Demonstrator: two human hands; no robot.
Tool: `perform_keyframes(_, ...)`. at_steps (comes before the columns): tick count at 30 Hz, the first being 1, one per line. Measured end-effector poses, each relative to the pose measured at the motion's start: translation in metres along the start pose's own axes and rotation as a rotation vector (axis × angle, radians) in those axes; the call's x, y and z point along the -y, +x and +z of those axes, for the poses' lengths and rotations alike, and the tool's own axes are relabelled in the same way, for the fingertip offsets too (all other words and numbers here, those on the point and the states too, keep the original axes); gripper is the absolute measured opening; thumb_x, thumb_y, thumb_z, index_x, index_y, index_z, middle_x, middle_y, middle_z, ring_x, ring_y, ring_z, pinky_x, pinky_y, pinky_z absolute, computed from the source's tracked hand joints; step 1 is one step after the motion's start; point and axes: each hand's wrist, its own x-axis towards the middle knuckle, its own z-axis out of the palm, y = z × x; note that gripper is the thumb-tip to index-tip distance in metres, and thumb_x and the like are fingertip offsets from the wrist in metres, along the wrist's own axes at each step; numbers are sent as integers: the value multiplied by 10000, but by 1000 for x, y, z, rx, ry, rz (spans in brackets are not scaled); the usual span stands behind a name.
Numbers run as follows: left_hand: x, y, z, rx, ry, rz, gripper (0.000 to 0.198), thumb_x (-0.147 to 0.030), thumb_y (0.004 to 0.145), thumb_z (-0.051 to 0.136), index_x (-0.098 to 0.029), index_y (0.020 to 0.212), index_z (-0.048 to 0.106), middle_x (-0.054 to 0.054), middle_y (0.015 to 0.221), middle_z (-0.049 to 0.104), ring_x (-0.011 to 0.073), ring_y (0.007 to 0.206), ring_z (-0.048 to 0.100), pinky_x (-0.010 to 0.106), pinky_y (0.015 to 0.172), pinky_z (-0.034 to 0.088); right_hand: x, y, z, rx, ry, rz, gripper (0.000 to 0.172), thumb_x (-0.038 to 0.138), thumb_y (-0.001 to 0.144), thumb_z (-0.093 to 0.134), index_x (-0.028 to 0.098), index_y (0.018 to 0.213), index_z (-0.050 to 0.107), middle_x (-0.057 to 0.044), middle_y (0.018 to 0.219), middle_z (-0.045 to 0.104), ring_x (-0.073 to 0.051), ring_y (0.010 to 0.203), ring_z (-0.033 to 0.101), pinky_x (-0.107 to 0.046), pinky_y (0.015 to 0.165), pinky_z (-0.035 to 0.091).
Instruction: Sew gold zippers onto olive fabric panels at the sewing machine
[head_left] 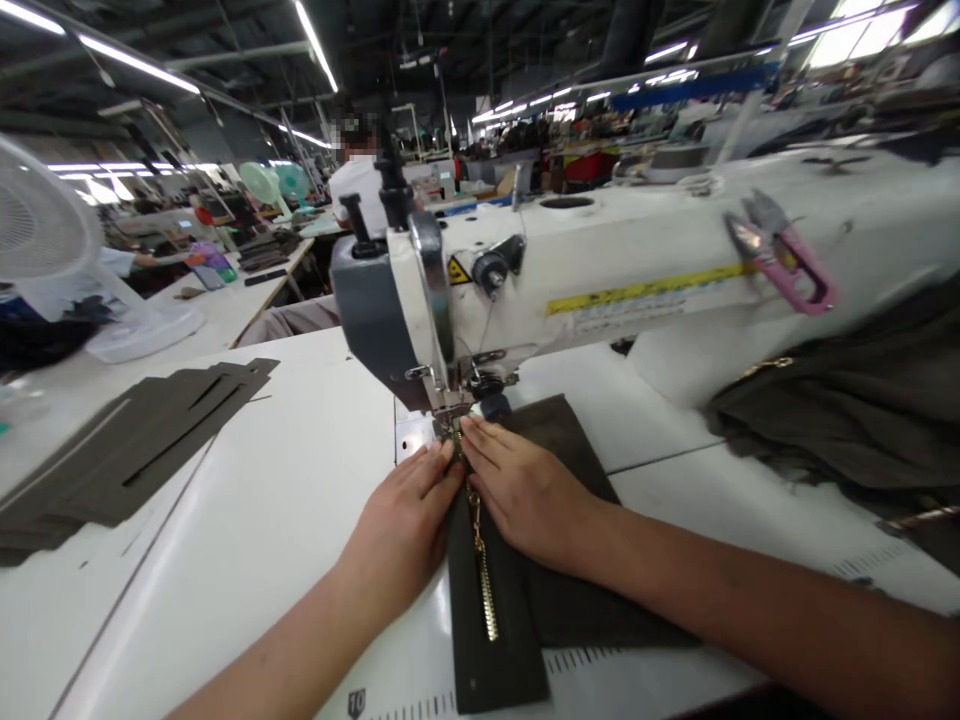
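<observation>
A dark olive fabric piece [495, 660] with a gold metal zipper [486, 590] lies under the needle area of a white sewing machine [637, 250]. My left hand [409, 515] is at the piece's left edge close to the presser foot [454, 412], thumb and fingers closed on the fabric. Across from it, my right hand [525, 490] lies flat on the cloth, its fingers stretched toward the foot. The zipper's chain-like pull shows between the hands. A wider dark panel [570, 430] spreads beneath my right hand and forearm. The fabric right at the needle is partly hidden by my fingertips.
Stacked dark fabric pieces [142, 440] lie on the left of the white table [300, 540]. Pink-handled snips [787, 255] rest against the machine arm. More dark fabric with zippers [825, 390] is heaped at right. A white fan [45, 210] stands left; a person [358, 180] sits beyond.
</observation>
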Motion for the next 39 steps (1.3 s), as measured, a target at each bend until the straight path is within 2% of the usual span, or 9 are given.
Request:
perform_keyframes(9,3,6,-7,3,50,45,381,-92,739,386,-103,1061,589,155,1129,588,287,1023,552,459,855,500,3,3,-2,48,-39,34,424,132,858,339,-65,1210,470,-245,1277,448,-296,1205,396,-394,1034,314)
perform_keyframes(17,-2,10,-12,98,29,-19,363,-66,749,379,-85,1046,587,162,1106,578,266,994,542,451,838,492,2,2,2,68,-44,42,421,110,858,344,-79,1218,454,-265,1287,426,-299,1230,367,-402,1027,325)
perform_keyframes(21,-6,13,-12,117,-10,-64,333,-84,751,397,-80,1026,584,157,1060,573,255,993,532,429,855,481,-6,1,5,13,-39,-31,403,108,853,357,-75,1187,489,-257,1245,475,-299,1202,407,-393,1017,345)
perform_keyframes(26,-6,16,-9,138,1,-99,278,-94,742,428,-95,966,595,127,937,572,238,900,548,406,832,483,-17,6,5,-102,-13,-120,364,93,842,340,-62,1091,555,-233,1103,583,-279,1086,514,-407,952,419)
perform_keyframes(30,-3,14,-4,106,6,-148,258,-93,747,434,-117,952,587,106,895,561,224,845,546,385,791,492,-18,4,-8,-136,192,-123,304,122,875,333,64,1011,599,-161,1062,599,-241,1050,516,-418,899,438)
perform_keyframes(32,-2,13,-2,85,-9,-167,261,-95,744,432,-129,957,578,104,919,556,225,854,543,387,786,490,-14,1,-14,-109,315,-101,186,173,859,434,121,908,606,-116,1008,599,-229,1000,513,-414,883,429)
perform_keyframes(34,-1,11,-2,72,-26,-175,296,-89,724,431,-137,984,565,101,935,551,223,854,542,396,785,488,-9,-1,-18,-81,370,-35,93,227,784,583,140,816,579,-86,921,587,-228,919,507,-407,827,432)
perform_keyframes(37,0,8,-4,70,-42,-158,376,-75,695,437,-139,1046,553,104,960,552,225,878,545,398,791,486,-2,0,-18,-61,393,121,216,223,663,712,157,743,523,-45,826,561,-214,828,496,-374,733,427)
perform_keyframes(39,-1,5,-8,72,-39,-119,356,-86,722,444,-148,1052,563,108,978,564,229,910,548,401,809,482,1,1,-19,-23,448,223,216,178,668,698,169,705,486,-12,754,547,-178,746,503,-324,667,427)
